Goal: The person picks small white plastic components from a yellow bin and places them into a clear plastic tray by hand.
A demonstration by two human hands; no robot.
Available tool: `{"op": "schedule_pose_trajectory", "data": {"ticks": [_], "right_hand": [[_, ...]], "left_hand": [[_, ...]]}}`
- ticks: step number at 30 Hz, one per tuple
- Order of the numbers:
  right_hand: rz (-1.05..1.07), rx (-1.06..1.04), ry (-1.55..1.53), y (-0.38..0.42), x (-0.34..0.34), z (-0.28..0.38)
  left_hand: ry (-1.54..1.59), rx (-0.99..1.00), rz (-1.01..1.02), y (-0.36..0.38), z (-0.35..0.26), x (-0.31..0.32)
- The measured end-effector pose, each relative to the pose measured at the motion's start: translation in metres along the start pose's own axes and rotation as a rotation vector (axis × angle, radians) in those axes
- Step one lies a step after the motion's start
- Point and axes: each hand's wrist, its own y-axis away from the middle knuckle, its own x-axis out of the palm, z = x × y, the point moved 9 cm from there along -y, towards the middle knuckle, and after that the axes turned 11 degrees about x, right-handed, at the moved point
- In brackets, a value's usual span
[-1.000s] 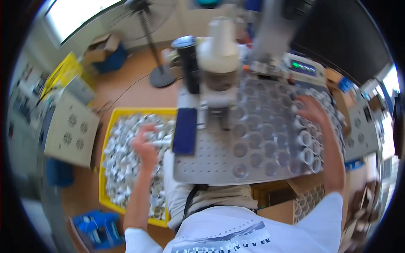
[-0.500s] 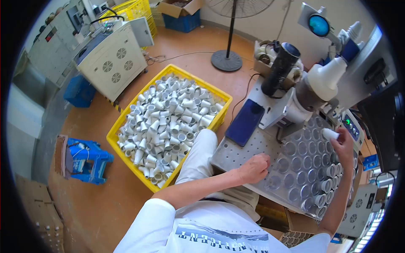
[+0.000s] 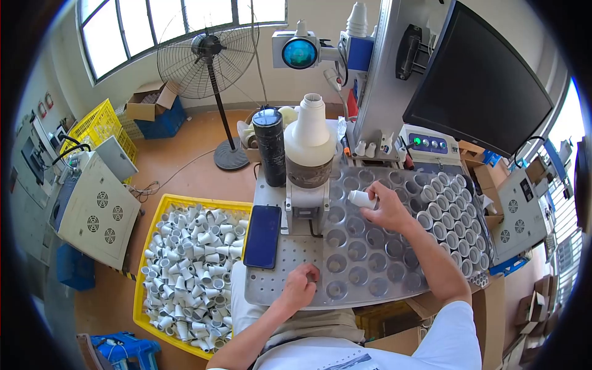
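My right hand (image 3: 388, 208) pinches a small white tapered cup (image 3: 361, 199), tilted on its side just above the tray with round holes (image 3: 345, 246). Below and around it lie several round clear holes. On the right part of that tray, several white cups (image 3: 453, 222) stand in rows with their rims up. My left hand (image 3: 300, 287) is curled closed at the front edge of the perforated metal plate (image 3: 277, 283), with nothing seen sticking out of it. A dark blue phone (image 3: 263, 237) lies on the plate beyond that hand.
A yellow crate (image 3: 140, 308) heaped with white cups stands on the left. Behind the plate rise a black cylinder (image 3: 270, 148) and a machine head with a white cone (image 3: 311, 132). A monitor (image 3: 478, 80), a control box (image 3: 431, 145) and a fan (image 3: 209, 55) surround the bench.
My view has turned toward the bench and up. My right hand has carried the white cup from the tray's right side to over its left rows. My left hand stays closed near the plate's front.
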Motion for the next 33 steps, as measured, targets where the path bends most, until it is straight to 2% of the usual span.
{"op": "schedule_pose_trajectory", "data": {"ticks": [17,19,21,22,23,24,26,28,29,31,32,33], "right_hand": [[0.039,-0.051,0.081,0.008,0.003,0.012],[0.03,-0.076,0.104,0.009,0.002,0.014],[0.042,-0.041,0.092,0.008,-0.002,0.013],[0.055,-0.006,0.079,0.005,-0.005,0.013],[0.054,-0.008,0.084,0.002,-0.011,0.02],[-0.026,-0.028,-0.068,-0.002,-0.028,0.036],[-0.132,-0.069,-0.378,-0.009,-0.061,0.071],[-0.205,-0.169,-0.633,-0.022,-0.089,0.116],[-0.25,-0.244,-0.728,-0.026,-0.099,0.136],[-0.257,-0.271,-0.779,-0.039,-0.101,0.171],[-0.267,-0.299,-0.843,-0.043,-0.098,0.181],[-0.269,-0.294,-0.852,-0.047,-0.088,0.187]], "left_hand": [[0.045,-0.056,-0.02,-0.01,0.001,-0.017],[0.051,0.09,-0.19,-0.044,-0.036,-0.064],[-0.089,0.225,-0.324,-0.085,-0.075,-0.112],[-0.125,0.171,-0.424,-0.106,-0.092,-0.134],[-0.072,0.377,-0.543,-0.131,-0.113,-0.154],[-0.107,0.432,-0.609,-0.157,-0.138,-0.169],[-0.299,0.465,-0.691,-0.214,-0.142,-0.179],[0.038,0.075,-0.676,-0.271,-0.107,-0.164],[0.045,0.074,-0.679,-0.278,-0.112,-0.167],[0.581,-0.099,-0.457,-0.292,-0.11,-0.142],[0.578,-0.102,-0.455,-0.281,-0.12,-0.149],[0.106,0.035,-0.511,-0.259,-0.145,-0.181]]}}
